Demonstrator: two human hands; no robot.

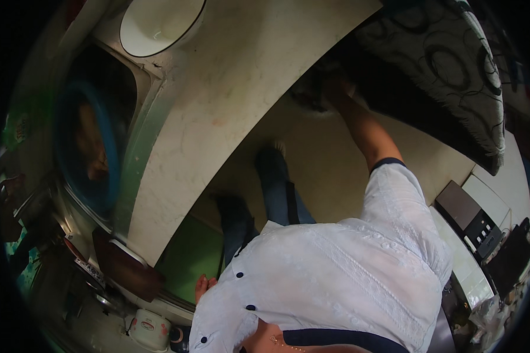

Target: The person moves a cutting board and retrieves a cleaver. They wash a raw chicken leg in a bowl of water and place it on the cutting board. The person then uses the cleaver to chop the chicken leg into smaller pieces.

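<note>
My right arm reaches forward and down beyond the edge of the pale countertop [212, 100]. At its end my right hand [337, 88] is in deep shadow beside a dark thing with whitish patches [309, 99]. I cannot make out that thing or how the fingers lie. Low at my left side, my left hand [202, 287] hangs beside the green panel [188, 259]. Only its curled fingertips show past my white sleeve, and nothing is seen in them.
A white bowl [156, 29] with a dark rim sits on the countertop. In the sink at left stands a blue basin [113, 170] with brownish things inside. A patterned fringed cloth [441, 65] hangs at right, above a dark device with buttons [474, 220]. A white appliance [150, 330] is at lower left.
</note>
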